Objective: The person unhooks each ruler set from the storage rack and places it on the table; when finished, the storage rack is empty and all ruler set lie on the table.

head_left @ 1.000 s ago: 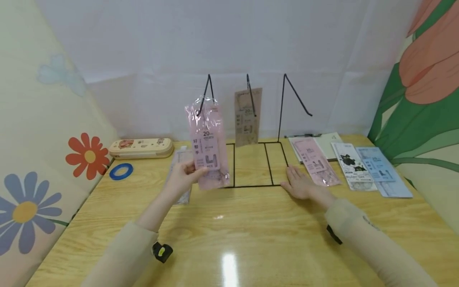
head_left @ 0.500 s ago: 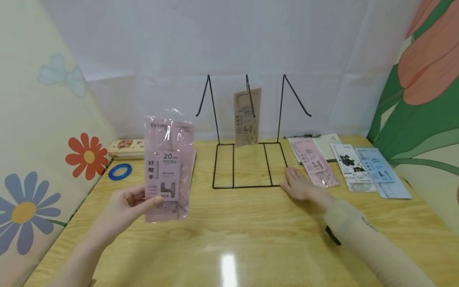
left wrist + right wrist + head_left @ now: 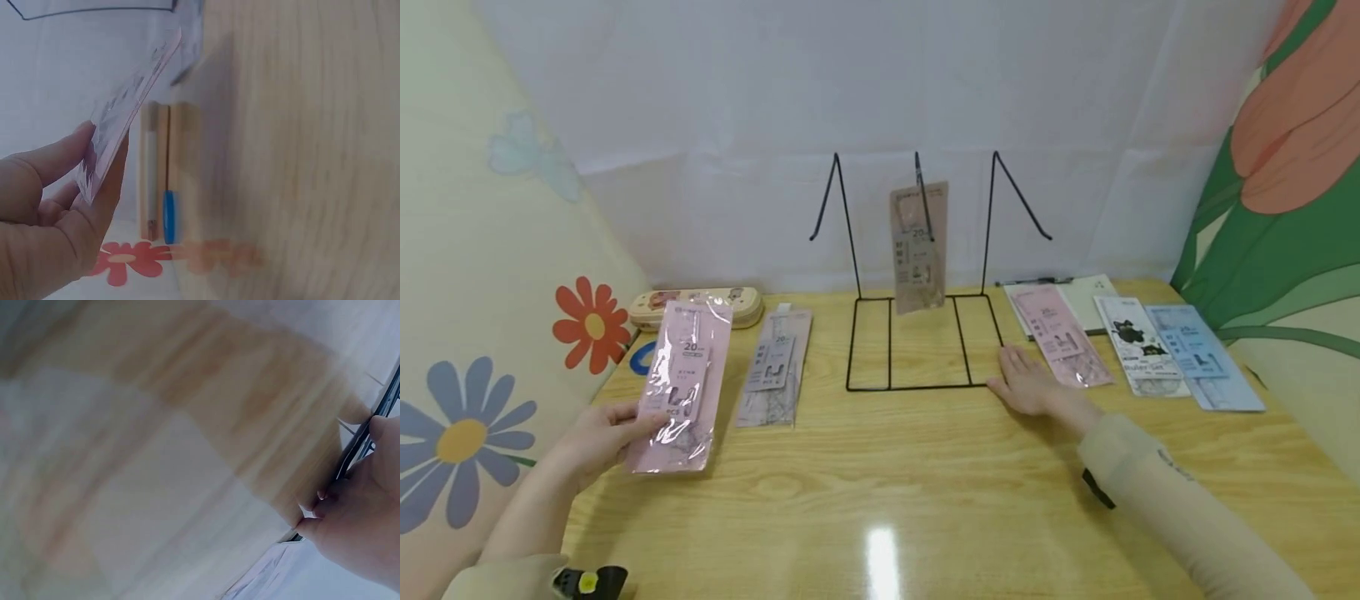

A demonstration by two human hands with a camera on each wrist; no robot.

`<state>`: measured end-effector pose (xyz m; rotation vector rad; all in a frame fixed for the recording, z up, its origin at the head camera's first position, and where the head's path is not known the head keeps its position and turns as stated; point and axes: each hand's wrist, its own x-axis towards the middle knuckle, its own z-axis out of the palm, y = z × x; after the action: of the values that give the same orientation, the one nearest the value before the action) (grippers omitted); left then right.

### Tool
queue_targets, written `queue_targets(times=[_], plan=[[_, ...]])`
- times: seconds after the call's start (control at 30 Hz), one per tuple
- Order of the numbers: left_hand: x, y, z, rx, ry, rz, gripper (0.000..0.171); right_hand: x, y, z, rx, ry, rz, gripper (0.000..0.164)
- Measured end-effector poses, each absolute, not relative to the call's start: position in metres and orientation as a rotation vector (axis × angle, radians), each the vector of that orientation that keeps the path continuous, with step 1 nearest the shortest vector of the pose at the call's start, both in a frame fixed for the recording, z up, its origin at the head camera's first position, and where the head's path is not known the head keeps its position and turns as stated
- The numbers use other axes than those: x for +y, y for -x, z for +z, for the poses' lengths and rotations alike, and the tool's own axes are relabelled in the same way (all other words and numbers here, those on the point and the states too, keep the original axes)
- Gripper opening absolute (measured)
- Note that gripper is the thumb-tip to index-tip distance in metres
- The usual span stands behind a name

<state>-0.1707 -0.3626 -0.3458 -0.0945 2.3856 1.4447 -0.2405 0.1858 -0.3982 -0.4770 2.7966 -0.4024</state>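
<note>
My left hand pinches the lower left edge of a pink ruler set packet, thumb in front, and holds it tilted at the left of the table. In the left wrist view the packet appears nearly edge-on between thumb and fingers. My right hand lies on the table with its fingers straight, touching the right front corner of a black wire rack. From the rack's middle hook hangs another ruler set packet, brownish pink. Nothing hangs on the two outer hooks.
A greyish ruler set packet lies left of the rack. Behind the held packet are a cream pencil case and a blue ring. At the right lie pink, white and blue packets, beside a notepad with a pen.
My left hand has carried the pink packet leftward and down, away from the rack's left hook, which it overlapped in view a second ago. My right hand has stayed in place.
</note>
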Motion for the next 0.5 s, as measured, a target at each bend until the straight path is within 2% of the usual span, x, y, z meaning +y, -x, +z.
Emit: queue_targets(times=[0.17, 0.27, 0.5], plan=[[-0.376, 0.183, -0.359, 2.373, 0.231, 1.309, 0.048, 0.186, 0.240, -0.396, 2.789, 0.488, -0.397, 0.067], [-0.375, 0.189, -0.361, 2.468, 0.292, 1.148, 0.054, 0.186, 0.240, -0.396, 2.792, 0.487, -0.409, 0.066], [-0.354, 0.198, -0.347, 2.725, 0.349, 0.834, 0.094, 0.186, 0.241, -0.397, 2.794, 0.481, -0.402, 0.066]])
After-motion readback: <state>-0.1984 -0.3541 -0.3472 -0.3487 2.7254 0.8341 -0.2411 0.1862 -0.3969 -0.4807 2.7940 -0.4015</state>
